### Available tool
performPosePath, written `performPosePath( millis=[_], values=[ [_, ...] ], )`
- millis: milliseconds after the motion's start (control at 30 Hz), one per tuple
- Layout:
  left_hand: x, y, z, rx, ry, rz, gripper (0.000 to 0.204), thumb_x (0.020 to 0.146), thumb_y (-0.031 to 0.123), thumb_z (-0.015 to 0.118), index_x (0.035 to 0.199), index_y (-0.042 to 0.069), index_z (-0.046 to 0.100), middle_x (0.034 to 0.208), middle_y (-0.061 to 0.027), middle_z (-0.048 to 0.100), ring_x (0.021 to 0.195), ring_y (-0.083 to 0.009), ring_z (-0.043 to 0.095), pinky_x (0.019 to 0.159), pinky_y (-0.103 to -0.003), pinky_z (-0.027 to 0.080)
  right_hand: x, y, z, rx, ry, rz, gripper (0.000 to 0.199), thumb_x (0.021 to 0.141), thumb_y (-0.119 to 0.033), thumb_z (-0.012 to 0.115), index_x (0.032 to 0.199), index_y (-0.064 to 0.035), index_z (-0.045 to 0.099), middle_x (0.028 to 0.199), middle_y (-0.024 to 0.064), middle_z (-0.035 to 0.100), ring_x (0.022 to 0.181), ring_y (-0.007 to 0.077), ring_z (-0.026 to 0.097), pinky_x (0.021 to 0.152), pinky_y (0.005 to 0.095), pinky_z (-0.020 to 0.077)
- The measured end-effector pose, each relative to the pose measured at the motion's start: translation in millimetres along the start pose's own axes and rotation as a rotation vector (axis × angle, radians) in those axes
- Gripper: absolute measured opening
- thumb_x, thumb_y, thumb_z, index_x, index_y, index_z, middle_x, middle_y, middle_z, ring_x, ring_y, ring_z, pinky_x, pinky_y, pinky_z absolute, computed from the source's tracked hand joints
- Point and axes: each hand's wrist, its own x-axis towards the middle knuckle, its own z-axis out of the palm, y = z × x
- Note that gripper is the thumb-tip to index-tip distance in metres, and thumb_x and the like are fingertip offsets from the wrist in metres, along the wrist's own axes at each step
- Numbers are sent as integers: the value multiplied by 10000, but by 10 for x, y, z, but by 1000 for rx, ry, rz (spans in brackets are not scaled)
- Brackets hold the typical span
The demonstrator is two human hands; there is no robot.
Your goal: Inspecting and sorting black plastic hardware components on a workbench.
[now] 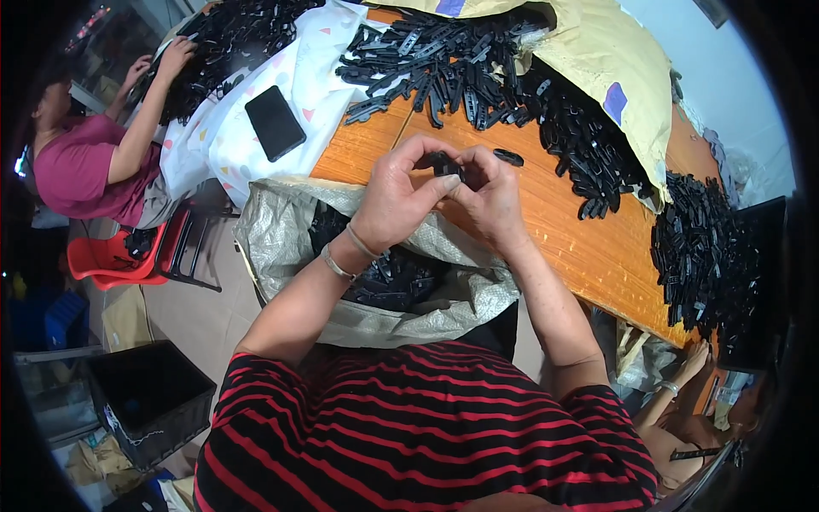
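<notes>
Close together over the near edge of the table, my left hand and my right hand are both closed on a small black plastic part. My fingers cover much of it, so its exact kind cannot be made out. A single black oval part lies on the wood just beyond my right fingers. Below my hands, an open woven sack with its rim rolled out contains many black parts.
Heaps of long black plastic parts cover the wooden table, with more by a yellowish sack and at the right. A black phone rests on white sheeting. People work on both sides. A black crate stands lower left.
</notes>
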Motion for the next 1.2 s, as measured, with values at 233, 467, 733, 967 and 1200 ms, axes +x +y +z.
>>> performPosePath(
  millis=[233,467,733,967,1200],
  values=[
    [-193,124,-170,-87,-83,-250,138,904,105,624,970,-16,634,845,-26,652,805,-81,597,724,-230,496,-220,-314,50,-343,-233,75,396,755,-287,807,934,10,614,734,54,619,642,109,567,572,295,453],
    [-14,257,-493,251,-313,-289,164,883,142,651,964,2,674,835,-25,662,777,-72,590,696,-246,490,-167,-213,-453,-304,-242,98,237,822,-189,736,952,-8,658,762,106,665,645,171,635,634,311,514],
    [1087,-508,-159,1070,-4,-284,350,825,371,700,879,25,688,859,-200,679,813,-347,656,731,-418,503,200,372,-868,-1105,27,-134,261,795,-131,714,1052,-105,683,948,108,617,908,325,616,754,413,513],
    [1188,-703,-9,1122,47,-328,283,785,277,735,913,30,683,892,-206,686,903,-362,658,793,-426,515,220,423,-956,-999,-80,-194,201,863,-173,638,1030,-62,637,820,208,649,734,386,641,634,466,502],
    [994,-706,-79,986,14,-176,246,746,195,770,846,48,600,776,-127,658,755,-289,651,675,-382,506,197,399,-1041,-1069,-101,10,192,906,-229,600,906,-37,585,776,214,649,743,379,647,629,473,496]
  ],
)
